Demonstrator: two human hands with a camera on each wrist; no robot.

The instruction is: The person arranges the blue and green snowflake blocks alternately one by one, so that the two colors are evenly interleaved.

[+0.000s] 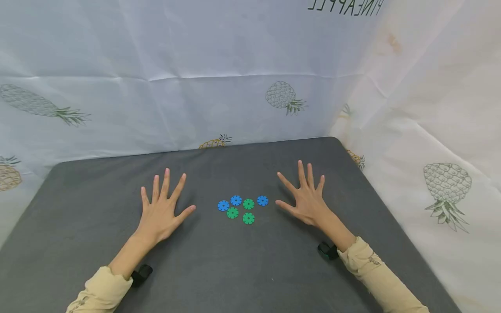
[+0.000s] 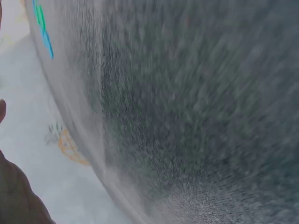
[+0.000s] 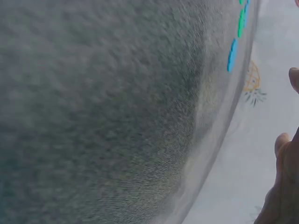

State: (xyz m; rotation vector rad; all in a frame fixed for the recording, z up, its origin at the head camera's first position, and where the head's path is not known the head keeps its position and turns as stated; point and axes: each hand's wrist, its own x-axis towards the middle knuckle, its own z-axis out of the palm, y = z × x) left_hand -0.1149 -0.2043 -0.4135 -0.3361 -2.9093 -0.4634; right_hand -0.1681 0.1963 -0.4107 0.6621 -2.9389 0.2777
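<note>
Your left hand (image 1: 158, 216) is left of the discs (image 1: 248, 205); your right hand (image 1: 309, 202), right. Both spread wide, empty.

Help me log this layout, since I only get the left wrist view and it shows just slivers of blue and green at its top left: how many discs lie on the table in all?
Observer: Six, as the head view shows: three blue discs and three green discs.

Operator: Thanks. My picture doesn't reach the other arm; is anything held on that side?

Observer: No. In the head view the right hand holds nothing, its fingers spread.
</note>
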